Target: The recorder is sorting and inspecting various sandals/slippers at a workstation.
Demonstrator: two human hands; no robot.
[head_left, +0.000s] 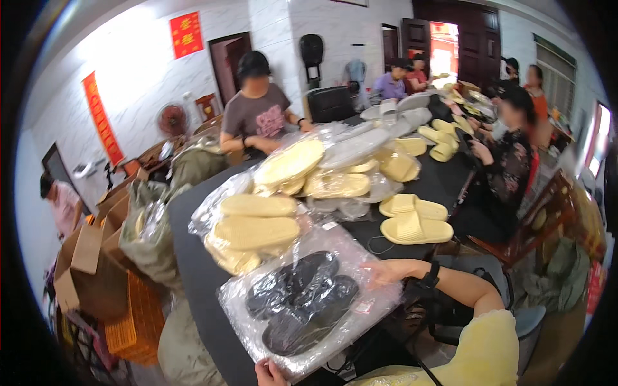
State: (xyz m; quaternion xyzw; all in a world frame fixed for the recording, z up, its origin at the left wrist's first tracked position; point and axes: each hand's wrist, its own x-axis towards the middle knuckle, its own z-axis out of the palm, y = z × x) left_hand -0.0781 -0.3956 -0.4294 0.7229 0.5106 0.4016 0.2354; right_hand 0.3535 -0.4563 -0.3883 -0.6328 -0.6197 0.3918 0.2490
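Note:
A clear plastic bag (380, 315) with black slippers (309, 321) inside lies at the table's near edge. My left hand (270, 373) pinches its near edge, mostly cut off by the picture's lower rim. My right hand (384, 273) grips the bag's far right side, its fingertips partly blurred behind the shiny film. Just beyond the bag, yellow slippers (257, 231) in clear wrapping are piled up. To the right of that pile sits an unwrapped pair of yellow slippers (417, 228).
The dark table (199, 257) runs away from me, heaped with wrapped grey slippers (354, 147). A person (264, 109) handles wrapped goods across it; another (508, 154) sits at the right. Cardboard boxes (96, 270), an orange basket (135, 321) and a green sack (151, 241) stand left.

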